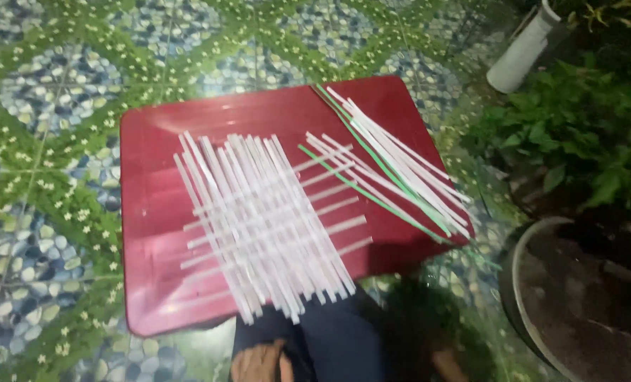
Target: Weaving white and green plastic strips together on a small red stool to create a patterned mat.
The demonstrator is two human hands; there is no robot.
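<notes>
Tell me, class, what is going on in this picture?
A red board lies on a patterned tile floor. On it sits a mat of white strips woven crosswise, with loose white and green strips piled at its right. One hand shows at the bottom edge, touching nothing.

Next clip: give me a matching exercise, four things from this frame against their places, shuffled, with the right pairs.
Things:
1. woven white strips
2. loose white and green strips
3. white pipe
4. dark round pot

Places:
A. top right corner of the frame
B. right end of the red board
C. middle of the red board
D. bottom right, on the tiled floor

Pairs: 1-C, 2-B, 3-A, 4-D
</notes>
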